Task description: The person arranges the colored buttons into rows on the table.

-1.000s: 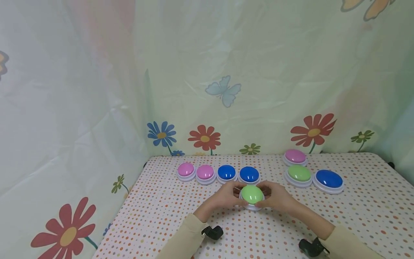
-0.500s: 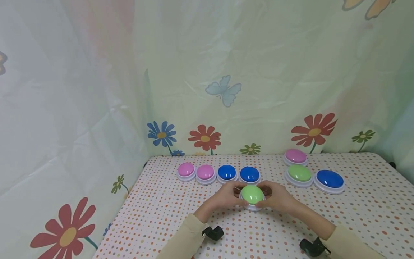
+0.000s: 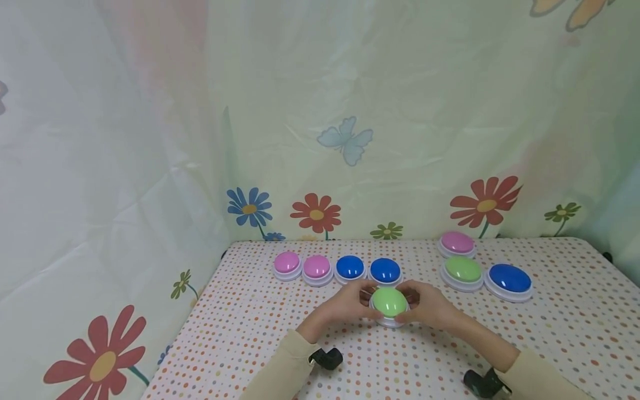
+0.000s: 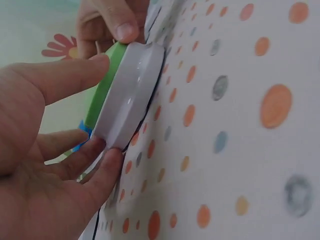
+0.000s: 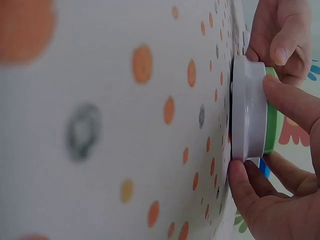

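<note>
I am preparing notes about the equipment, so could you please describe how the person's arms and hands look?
The left hand and right hand wear no gloves. The left sleeve and right sleeve are plain beige and stop short of the hands. Near each sleeve's end sits a small black camera.

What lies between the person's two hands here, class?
In the head view, the nearer green button lies between the left hand and right hand, which hold it.
</note>
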Demonstrator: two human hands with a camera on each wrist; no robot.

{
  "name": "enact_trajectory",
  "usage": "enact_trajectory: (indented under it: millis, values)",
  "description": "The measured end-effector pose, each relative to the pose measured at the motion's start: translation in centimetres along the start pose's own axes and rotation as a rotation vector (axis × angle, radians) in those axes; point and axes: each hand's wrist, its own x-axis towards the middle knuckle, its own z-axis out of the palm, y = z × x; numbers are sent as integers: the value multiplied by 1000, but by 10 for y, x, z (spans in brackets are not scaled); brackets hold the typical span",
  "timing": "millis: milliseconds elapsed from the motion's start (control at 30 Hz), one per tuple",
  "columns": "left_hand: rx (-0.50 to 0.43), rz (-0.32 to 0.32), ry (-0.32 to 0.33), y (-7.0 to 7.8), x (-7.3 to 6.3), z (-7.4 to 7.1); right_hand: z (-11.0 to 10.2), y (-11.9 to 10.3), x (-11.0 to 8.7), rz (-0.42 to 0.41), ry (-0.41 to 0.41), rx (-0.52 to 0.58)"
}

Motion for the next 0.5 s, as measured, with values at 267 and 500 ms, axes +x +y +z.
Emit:
enact_trajectory:
  millis: [267,500]
  values:
    - [-12,-12,39,12,9,-6,-18,4,-3,-2,-53,-5]
    - [41,23,47,39,35,-12,-50,1,-5,-42,-65,-4]
